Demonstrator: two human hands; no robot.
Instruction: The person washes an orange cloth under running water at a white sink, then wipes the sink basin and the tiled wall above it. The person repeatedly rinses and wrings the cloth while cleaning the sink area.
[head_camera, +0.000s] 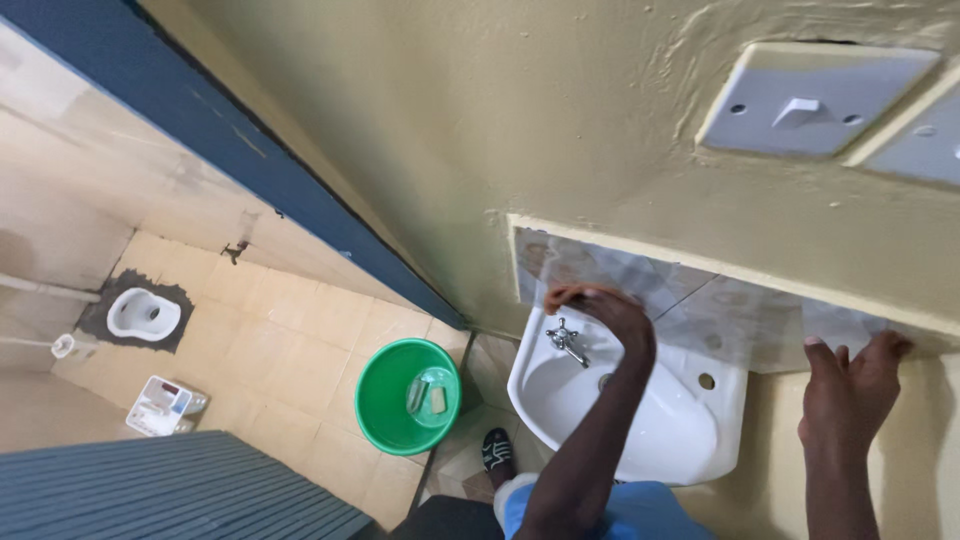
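Both forearms rise from the bottom edge of the frame, the nearest things to the camera. At lower right, the right hand (850, 375) lies flat with fingers spread and open against the yellow wall, its fingertips touching the lower edge of the tiled strip (700, 300); it holds nothing. Just right of centre, the left hand (612, 312) reaches over the white washbasin (690, 440), fingers curled down and pressing an orange cloth or sponge (568, 294) against the tiles right above the basin's back rim. Only a sliver of that orange thing shows past the fingertips, toward the upper left of the hand, so its long axis cannot be told. A chrome tap (566, 342) stands just below and left of the fingers, near but apart. Of the two hands, the left is the one on the cloth; the right is well apart. Lower centre, a green bucket (385, 400) sits on the floor, and a light switch (815, 100) is at upper right.
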